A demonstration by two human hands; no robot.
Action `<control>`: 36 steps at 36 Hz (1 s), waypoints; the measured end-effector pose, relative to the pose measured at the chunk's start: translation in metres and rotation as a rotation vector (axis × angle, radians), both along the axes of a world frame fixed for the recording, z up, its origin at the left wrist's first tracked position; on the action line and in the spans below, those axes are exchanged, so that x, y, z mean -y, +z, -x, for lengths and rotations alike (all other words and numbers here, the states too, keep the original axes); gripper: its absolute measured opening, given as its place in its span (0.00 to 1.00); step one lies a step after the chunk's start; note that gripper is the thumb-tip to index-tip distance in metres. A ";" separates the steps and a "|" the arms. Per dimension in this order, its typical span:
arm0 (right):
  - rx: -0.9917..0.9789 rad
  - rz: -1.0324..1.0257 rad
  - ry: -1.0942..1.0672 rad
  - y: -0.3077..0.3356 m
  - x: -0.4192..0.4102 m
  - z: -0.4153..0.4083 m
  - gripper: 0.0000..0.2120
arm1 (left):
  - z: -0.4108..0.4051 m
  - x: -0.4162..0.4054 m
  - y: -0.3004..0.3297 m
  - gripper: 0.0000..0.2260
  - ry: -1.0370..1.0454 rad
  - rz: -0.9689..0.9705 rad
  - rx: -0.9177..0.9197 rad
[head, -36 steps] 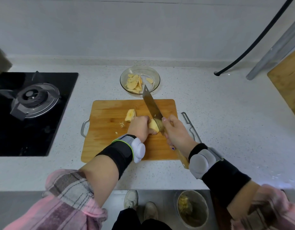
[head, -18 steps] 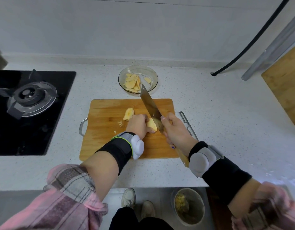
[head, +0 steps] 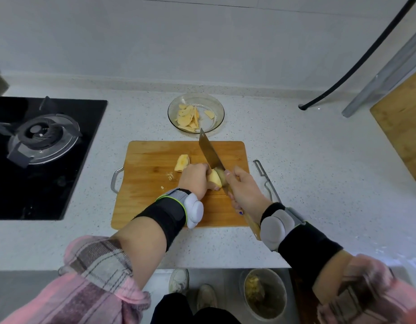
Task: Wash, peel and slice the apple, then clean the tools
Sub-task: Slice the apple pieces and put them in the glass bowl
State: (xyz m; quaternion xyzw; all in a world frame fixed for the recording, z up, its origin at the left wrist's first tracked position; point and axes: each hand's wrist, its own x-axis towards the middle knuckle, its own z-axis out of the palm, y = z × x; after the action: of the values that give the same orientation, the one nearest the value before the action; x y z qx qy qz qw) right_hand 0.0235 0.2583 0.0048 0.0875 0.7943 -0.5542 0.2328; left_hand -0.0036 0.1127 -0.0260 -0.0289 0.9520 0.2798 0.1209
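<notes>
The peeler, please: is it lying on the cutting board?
No, the peeler lies on the counter just right of the cutting board.

One cutting board, one knife, one peeler, one glass bowl, two apple pieces

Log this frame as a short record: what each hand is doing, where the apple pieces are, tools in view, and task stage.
left hand: steadies apple piece on cutting board
right hand: grips knife, blade down on that piece
other apple: chunk on the board; slices in glass bowl
idle tool: peeler on counter right of the board
stage: slicing; tools not yet cleaned
</notes>
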 end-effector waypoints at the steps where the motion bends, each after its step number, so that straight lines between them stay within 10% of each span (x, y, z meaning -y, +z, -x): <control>1: 0.000 -0.010 -0.004 -0.001 0.001 0.000 0.15 | 0.000 0.000 0.000 0.21 0.001 -0.004 0.003; 36: -0.076 -0.017 0.006 0.014 0.000 -0.005 0.16 | 0.001 0.002 0.000 0.21 -0.011 -0.029 0.017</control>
State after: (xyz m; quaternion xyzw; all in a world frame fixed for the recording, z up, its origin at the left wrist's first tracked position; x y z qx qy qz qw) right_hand 0.0285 0.2578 0.0186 0.0663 0.8076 -0.5495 0.2034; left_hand -0.0047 0.1108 -0.0263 -0.0243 0.9470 0.2924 0.1308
